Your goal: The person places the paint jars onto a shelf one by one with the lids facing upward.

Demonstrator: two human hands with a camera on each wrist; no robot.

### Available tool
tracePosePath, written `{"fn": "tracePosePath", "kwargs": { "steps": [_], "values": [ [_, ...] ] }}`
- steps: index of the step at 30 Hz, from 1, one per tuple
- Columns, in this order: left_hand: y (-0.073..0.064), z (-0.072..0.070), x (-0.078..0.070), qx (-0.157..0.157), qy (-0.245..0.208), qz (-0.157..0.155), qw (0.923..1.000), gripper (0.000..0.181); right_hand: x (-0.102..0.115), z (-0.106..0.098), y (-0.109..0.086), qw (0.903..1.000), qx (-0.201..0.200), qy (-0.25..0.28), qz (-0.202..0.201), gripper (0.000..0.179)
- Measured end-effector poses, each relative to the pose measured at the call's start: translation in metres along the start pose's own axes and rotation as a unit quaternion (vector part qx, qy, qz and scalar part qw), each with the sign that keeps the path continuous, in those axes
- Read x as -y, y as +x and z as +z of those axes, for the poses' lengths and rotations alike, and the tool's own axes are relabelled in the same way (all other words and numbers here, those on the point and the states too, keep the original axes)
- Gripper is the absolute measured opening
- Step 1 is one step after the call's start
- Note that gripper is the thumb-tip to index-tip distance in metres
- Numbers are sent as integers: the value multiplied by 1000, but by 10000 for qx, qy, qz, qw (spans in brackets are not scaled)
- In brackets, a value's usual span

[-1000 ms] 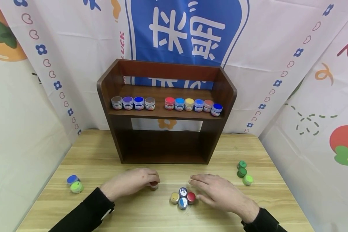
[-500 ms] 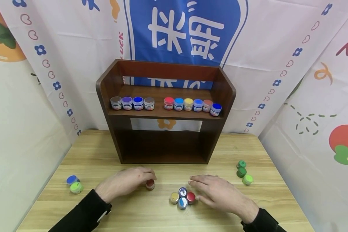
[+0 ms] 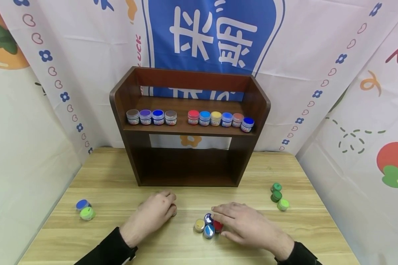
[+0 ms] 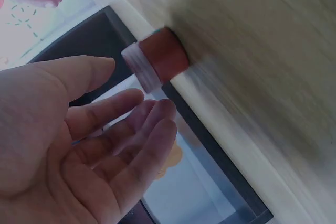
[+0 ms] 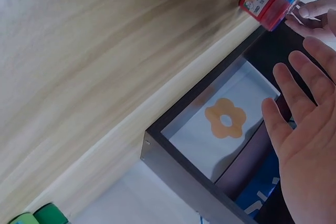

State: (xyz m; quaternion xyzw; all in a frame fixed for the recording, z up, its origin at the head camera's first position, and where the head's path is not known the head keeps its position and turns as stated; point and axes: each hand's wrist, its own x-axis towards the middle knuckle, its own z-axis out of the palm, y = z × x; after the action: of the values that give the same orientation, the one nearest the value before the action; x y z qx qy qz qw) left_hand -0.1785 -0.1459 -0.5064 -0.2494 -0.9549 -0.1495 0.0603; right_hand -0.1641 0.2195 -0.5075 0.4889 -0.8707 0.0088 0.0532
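A brown-red paint jar (image 4: 165, 53) with a clear lid stands on the table, just beyond the thumb and fingertips of my left hand (image 3: 150, 213). In the left wrist view a gap shows between the loosely bent fingers and the jar; in the head view the hand hides most of it. My right hand (image 3: 247, 224) is held with fingers extended over a red paint jar (image 3: 217, 226), partly covering it. Touching that jar's group are a yellow jar (image 3: 199, 225), a light blue jar (image 3: 209, 231) and a dark blue jar (image 3: 208, 218).
A dark brown two-tier shelf (image 3: 189, 130) stands behind, with a row of several paint jars (image 3: 204, 117) on its upper board. At the left lie a blue jar (image 3: 83, 204) and a light green jar (image 3: 87, 213). Three green jars (image 3: 276, 195) stand at the right.
My left hand first slid left with the brown-red jar, then shifted and turned, its fingers now covering the jar in the head view. My right hand has moved slightly left over the red jar.
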Motion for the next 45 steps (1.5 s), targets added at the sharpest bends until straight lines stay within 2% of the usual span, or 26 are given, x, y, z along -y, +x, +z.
{"fn": "tracePosePath", "kwargs": {
  "steps": [3, 6, 10, 14, 18, 25, 31, 38, 45],
  "values": [
    [0, 3, -3, 21, 79, -175, 9998, 19, 3, 1, 0, 10000, 42, -18, -67, 59],
    [-1, 5, -5, 3, 186, -165, 9997, 22, 6, 1, 0, 9999, 75, -20, -109, 57],
    [0, 5, -4, 10, 241, -49, 9997, 23, 8, 2, 1, 9999, 40, -2, -154, 54],
    [1, 5, -3, 165, 283, 66, 9994, 21, 9, 2, 2, 9998, -39, 17, -188, 54],
    [2, 2, -2, 182, 237, 284, 9992, 19, 9, 2, 2, 9998, -36, 78, -171, 56],
    [3, -13, 0, 114, -18, 530, 9985, 23, 8, -1, 4, 9996, -171, 56, -201, 60],
    [5, -26, 3, -88, 169, 884, 9959, 20, 6, -7, 5, 9998, -94, 164, -64, 61],
    [7, -41, 6, -286, 331, 1155, 9923, 36, 5, -17, 7, 9998, -199, 63, 1, 60],
    [10, -64, 3, -166, 237, 998, 9946, 47, 0, -28, 8, 9991, -409, 94, 23, 61]
  ]
}}
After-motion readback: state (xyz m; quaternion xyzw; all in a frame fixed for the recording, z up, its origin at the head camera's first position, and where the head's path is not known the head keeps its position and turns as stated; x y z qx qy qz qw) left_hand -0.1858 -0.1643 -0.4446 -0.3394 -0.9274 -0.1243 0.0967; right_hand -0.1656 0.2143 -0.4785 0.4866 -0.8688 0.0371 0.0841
